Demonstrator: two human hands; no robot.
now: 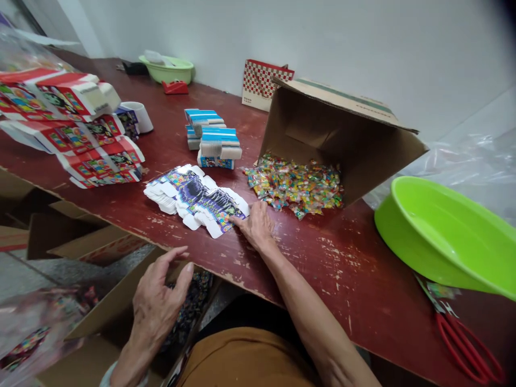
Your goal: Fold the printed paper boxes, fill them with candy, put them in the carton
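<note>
A fanned-out row of flat, unfolded purple candy cartons (197, 196) lies on the dark red table. My right hand (258, 226) is at the row's right end, thumb on the printed face of the end carton and fingers curled at its far edge. My left hand (159, 295) is held at the table's front edge with fingers apart and nothing in it. Below it stands an open cardboard box (108, 301) with many small dark wrapped pieces inside. Just beyond my right hand, small colourful wrapped candies (296, 185) spill from a tipped cardboard box (346, 134).
Bundled red cartons (97, 142) are stacked at the left, and blue carton bundles (220, 142) stand behind the purple row. At the right are a green basin (443, 242) and red-handled scissors (463, 344). A checked paper bag (264, 83) leans by the wall.
</note>
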